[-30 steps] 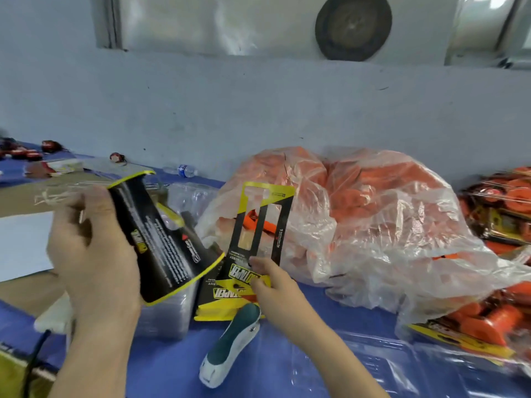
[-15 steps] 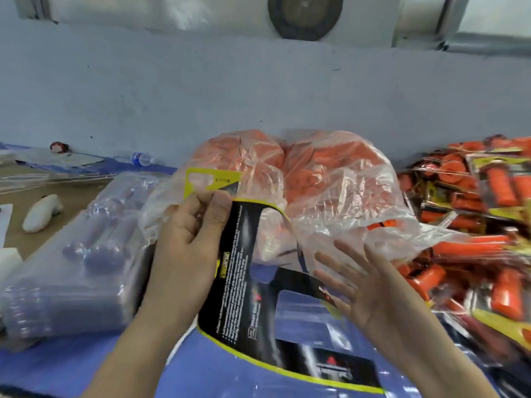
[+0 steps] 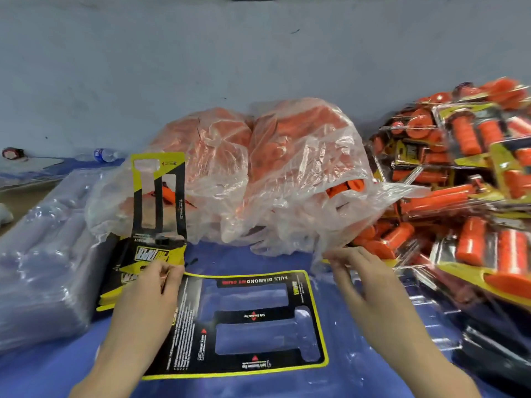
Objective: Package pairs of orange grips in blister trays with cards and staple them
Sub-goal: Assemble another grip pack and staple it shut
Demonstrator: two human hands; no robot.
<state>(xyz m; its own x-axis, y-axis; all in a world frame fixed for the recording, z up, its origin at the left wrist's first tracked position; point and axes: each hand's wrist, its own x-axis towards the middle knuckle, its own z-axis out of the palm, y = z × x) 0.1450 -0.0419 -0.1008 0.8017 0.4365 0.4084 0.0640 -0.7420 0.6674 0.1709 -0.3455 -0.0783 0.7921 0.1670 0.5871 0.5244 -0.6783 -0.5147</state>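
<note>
A black and yellow card (image 3: 189, 326) lies flat on the blue worktop (image 3: 253, 261) at lower centre. The left hand (image 3: 143, 308) rests on its left edge, with fingers (image 3: 168, 272) pressed together at the foot of an upright card (image 3: 179, 202); whether they pinch it I cannot tell. The right hand (image 3: 370, 285) has its fingers (image 3: 340, 258) slightly apart and touching the lower edge of the plastic bag of orange grips (image 3: 273, 168), with clear blister trays (image 3: 43, 268) stacked at far left.
</note>
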